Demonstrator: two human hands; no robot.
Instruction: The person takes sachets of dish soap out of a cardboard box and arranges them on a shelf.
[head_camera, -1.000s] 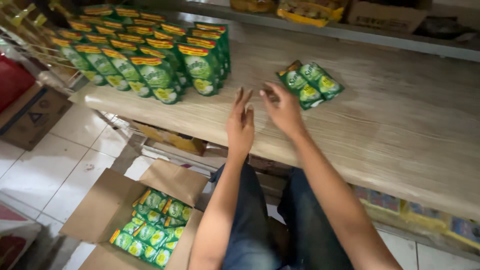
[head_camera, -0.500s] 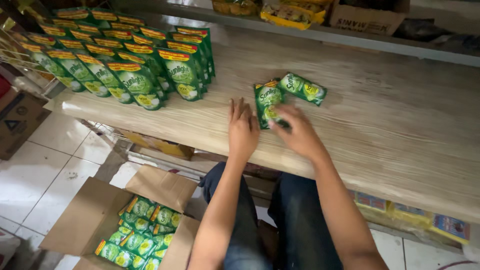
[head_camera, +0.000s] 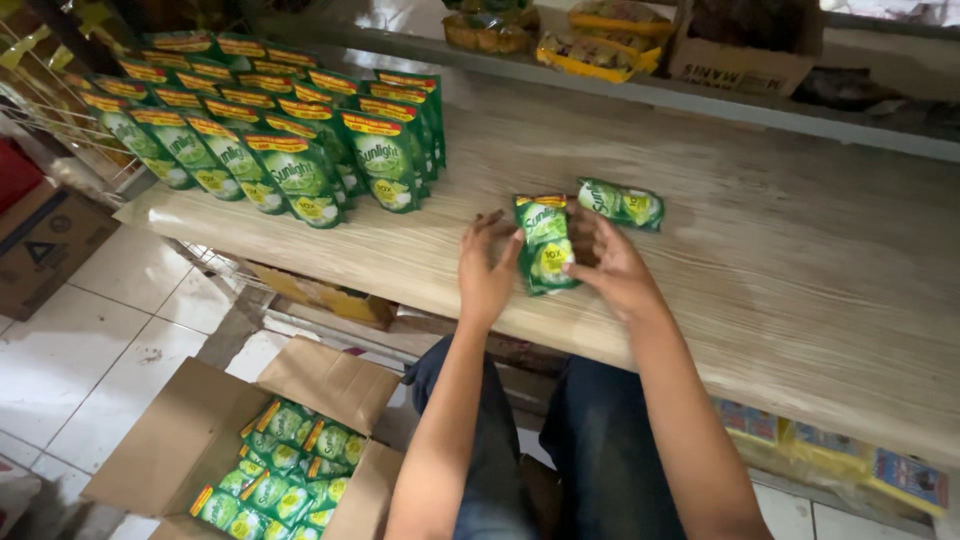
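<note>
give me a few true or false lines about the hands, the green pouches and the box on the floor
1. Both hands hold one green pouch upright on the wooden shelf. True: the left hand and right hand flank it.
2. A second pouch lies flat just behind the right hand. True.
3. The rows of standing pouches are at the shelf's right end. False: they stand at its left end.
4. The cardboard box on the floor is shut. False: its flaps are open and green pouches show inside.
5. The right hand rests inside the box. False: it is up on the shelf, at the held pouch.
</note>
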